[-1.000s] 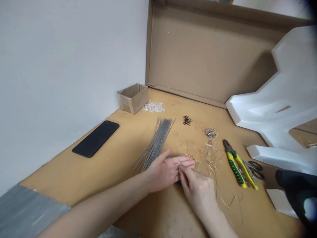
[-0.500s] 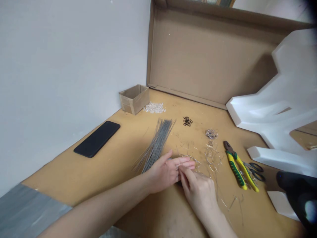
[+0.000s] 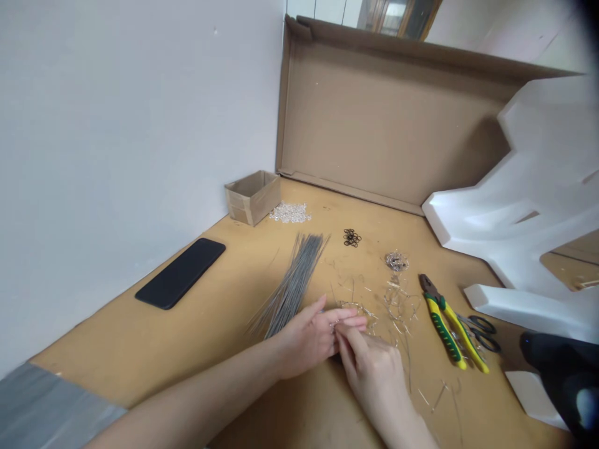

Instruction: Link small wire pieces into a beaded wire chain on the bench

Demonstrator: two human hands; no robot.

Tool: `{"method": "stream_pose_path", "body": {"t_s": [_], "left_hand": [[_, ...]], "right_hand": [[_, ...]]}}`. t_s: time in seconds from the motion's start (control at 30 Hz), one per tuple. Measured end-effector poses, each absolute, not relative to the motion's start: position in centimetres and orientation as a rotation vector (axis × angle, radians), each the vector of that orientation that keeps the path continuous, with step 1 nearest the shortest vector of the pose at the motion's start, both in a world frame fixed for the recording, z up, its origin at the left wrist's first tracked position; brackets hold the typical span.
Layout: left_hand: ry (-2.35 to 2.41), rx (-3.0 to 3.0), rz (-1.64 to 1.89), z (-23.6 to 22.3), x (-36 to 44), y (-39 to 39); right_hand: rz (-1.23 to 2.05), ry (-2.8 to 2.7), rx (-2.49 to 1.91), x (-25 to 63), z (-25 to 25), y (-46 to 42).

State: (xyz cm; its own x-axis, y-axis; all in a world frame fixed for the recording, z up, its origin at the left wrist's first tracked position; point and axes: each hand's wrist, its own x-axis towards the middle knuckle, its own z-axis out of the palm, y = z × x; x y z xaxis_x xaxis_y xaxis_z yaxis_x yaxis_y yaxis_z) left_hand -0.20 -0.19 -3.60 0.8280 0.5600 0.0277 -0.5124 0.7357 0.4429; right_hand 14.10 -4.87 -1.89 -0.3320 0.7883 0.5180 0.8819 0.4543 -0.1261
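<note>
My left hand (image 3: 316, 333) lies palm up, its fingers stretched out and the thumb apart. Small shiny bits rest on its fingers, too small to name. Over that palm my right hand (image 3: 374, 368) is closed in a pinch, fingertips touching the left fingers; whatever it pinches is hidden. A bundle of thin grey wires (image 3: 297, 274) lies just beyond my left wrist. Past my fingertips are bent wire pieces (image 3: 400, 305) and a small coil of silvery wire rings (image 3: 396, 260). Yellow-and-green pliers (image 3: 452, 330) lie to the right, partly over black-handled scissors (image 3: 484, 330).
A small cardboard box (image 3: 253, 202) stands by the wall beside a pile of clear beads (image 3: 290, 212). Black rings (image 3: 352, 237) lie mid-table, a black phone (image 3: 181, 273) at left. A large cardboard panel (image 3: 393, 125) rises behind; white foam (image 3: 486, 224) stands at right.
The view has tilted up slightly, so everything sits a little lower in the picture. Both hands keep nearly the same pose, with the right fingertips still at the left palm.
</note>
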Motion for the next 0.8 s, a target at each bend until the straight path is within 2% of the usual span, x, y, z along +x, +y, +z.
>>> {"method": "stream_pose_path", "body": {"t_s": [0.23, 0.47, 0.8], "left_hand": [[0.183, 0.377, 0.604, -3.34, -0.01, -0.03], [0.485, 0.509, 0.961, -3.37, 0.32, -0.07], [0.663, 0.855, 0.945, -3.93, 0.43, -0.68]], "right_hand": [[-0.163, -2.149, -1.408, 14.25, -2.25, -4.72], [-0.170, -2.080, -1.439, 14.46, -2.08, -4.70], [-0.163, -2.045, -1.440, 14.28, -2.27, -4.71]]}}
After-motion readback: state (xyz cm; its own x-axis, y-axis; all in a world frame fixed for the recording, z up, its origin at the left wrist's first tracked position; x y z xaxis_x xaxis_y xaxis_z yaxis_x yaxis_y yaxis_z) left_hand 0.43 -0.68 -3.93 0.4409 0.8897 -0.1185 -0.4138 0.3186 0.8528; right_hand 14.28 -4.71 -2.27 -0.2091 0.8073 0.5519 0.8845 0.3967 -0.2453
